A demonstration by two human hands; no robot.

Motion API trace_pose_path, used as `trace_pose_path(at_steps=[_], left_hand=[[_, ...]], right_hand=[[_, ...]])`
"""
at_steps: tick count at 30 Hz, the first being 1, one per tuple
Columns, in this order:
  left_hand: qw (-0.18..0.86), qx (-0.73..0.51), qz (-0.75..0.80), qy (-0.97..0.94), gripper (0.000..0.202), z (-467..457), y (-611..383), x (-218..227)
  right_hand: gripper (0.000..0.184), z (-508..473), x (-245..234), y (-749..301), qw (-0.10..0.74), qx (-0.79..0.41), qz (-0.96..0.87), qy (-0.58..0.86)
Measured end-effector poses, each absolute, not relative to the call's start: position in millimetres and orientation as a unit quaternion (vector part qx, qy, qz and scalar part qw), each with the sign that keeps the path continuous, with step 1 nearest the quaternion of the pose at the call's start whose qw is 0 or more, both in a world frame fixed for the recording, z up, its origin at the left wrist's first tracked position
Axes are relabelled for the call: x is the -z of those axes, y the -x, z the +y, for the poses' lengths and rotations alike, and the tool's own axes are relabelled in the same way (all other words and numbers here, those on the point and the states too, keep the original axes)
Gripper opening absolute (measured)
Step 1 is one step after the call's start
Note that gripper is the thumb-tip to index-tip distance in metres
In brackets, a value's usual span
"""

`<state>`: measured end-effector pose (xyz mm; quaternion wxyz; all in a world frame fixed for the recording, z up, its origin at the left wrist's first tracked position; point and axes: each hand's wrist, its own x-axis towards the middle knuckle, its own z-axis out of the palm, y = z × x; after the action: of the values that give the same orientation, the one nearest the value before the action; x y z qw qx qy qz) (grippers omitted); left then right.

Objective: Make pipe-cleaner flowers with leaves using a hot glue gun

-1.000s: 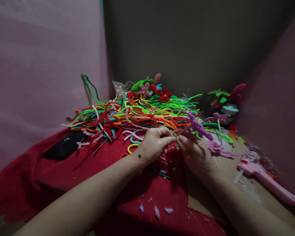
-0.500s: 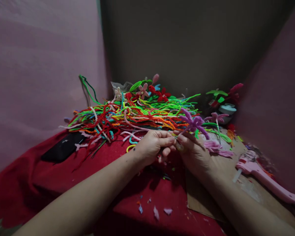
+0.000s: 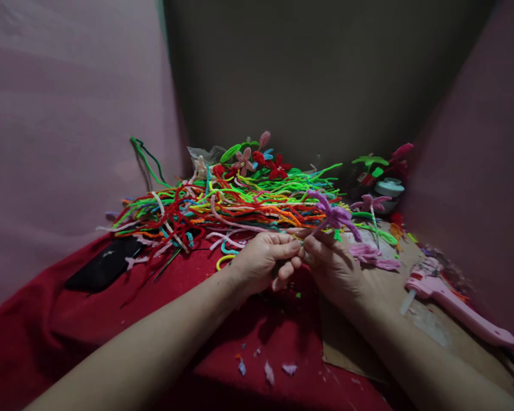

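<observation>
My left hand (image 3: 268, 257) is closed in a pinch, thumb against fingers, on something thin and small that I cannot make out. Its fingertips meet those of my right hand (image 3: 336, 265), which is also closed. A purple pipe-cleaner flower (image 3: 334, 216) sticks up just above the right fingers and appears held by them; its lower part is hidden. Behind both hands lies a large heap of coloured pipe cleaners (image 3: 257, 200). Loops of purple pipe cleaner (image 3: 372, 255) lie to the right of my right hand.
A pink glue gun (image 3: 454, 299) rests on a cardboard sheet (image 3: 346, 342) at right. A black phone (image 3: 105, 264) lies left on the red cloth (image 3: 154, 319). Finished flowers (image 3: 278, 165) stand behind the heap, a lidded jar (image 3: 389, 188) at back right. Small scraps (image 3: 269, 371) lie in front.
The view has shifted slightly, so the background sits a little further left. Both hands stay together with the purple flower above them; the fingers have barely moved.
</observation>
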<state>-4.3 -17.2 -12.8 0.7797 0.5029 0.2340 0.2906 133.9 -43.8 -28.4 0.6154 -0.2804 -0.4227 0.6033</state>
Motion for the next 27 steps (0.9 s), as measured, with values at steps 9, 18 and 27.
trace_pose_path(at_steps=[9, 18, 27], left_hand=[[0.790, -0.310, 0.235, -0.473, 0.021, -14.1, 5.2, 10.4], [0.801, -0.291, 0.232, -0.470, 0.023, -17.0, 3.8, 11.3], [0.815, -0.274, 0.208, -0.467, 0.023, -18.0, 5.4, 12.0]], right_hand=[[0.020, -44.6, 24.1, -133.8, 0.616, -0.623, -0.401, 0.268], [0.014, -42.0, 25.7, -132.4, 0.631, -0.617, -0.377, 0.281], [0.016, -46.9, 23.2, -132.7, 0.624, -0.575, -0.436, 0.300]])
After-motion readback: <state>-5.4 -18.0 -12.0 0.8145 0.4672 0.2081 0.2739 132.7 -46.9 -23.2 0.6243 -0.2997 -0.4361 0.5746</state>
